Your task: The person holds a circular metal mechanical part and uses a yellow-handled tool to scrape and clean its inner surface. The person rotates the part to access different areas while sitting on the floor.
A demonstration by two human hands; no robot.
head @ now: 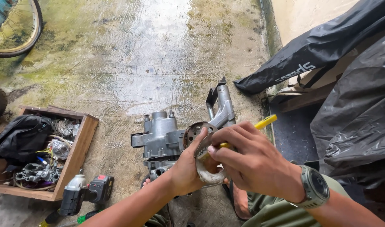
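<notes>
Two bare hands meet in the middle of the view, above a wet concrete floor (159, 50). The left hand (188, 168) holds a pale metal ring-shaped part (205, 174) from below; its fingers (199, 141) are curled around the left edge of the part, with the thumb side pressed on it, so the hand is closed on the ring. The right hand (247, 162), which wears a grey wristwatch (315, 187), comes from the right side and lies over the top of the same ring. Its fingers (220, 141) are bent tight around a yellow-handled tool (259, 125) — the handle sticks out up and to the right past the knuckles, and the working tip is hidden between the fingers of both hands, so I cannot tell what kind of tip it has. Just behind the fingers of the left hand stands a grey engine casing (161, 134) on the floor, with a round perforated disc (194, 131) nearly touching the fingertips. Far to the left of the fingers there is a wooden box (81, 145) with a black bag (20, 136) and small metal parts inside, and beside it, lower, a cordless impact wrench (81, 193) lies on the floor. To the right of the right hand, black plastic sheets (356, 122) cover something. A bicycle wheel (20, 29) shows in the far upper left corner.
</notes>
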